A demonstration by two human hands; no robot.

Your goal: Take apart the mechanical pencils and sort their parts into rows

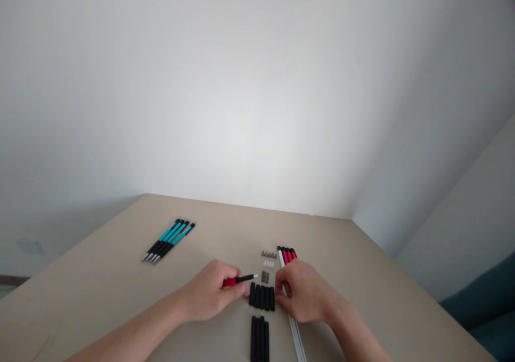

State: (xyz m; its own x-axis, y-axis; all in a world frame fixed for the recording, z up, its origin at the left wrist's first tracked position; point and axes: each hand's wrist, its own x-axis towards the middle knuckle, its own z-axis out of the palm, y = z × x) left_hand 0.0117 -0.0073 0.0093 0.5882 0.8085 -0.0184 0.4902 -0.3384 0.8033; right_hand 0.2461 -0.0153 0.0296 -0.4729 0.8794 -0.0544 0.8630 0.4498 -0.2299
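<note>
My left hand [213, 289] is closed around a red and black pen part [235, 280], whose thin white tip points right. Just right of its fingertips lies a row of short black grips [262, 296]. My right hand [303, 291] is on the other side of that row, thumb and forefinger curled together in a pinch. Whatever may be between those fingers is too small or hidden to make out. Beneath this hand run long white sticks [296, 338], and beyond it show red pen barrels with black ends [289, 255], partly covered.
Small springs [269, 255], white bits [269, 264] and grey pieces [265, 276] lie in rows between the hands. Longer black tubes [259, 339] are nearer me. Several blue and black pens [171, 239] rest at the left. A white wall stands behind the beige table [100, 281].
</note>
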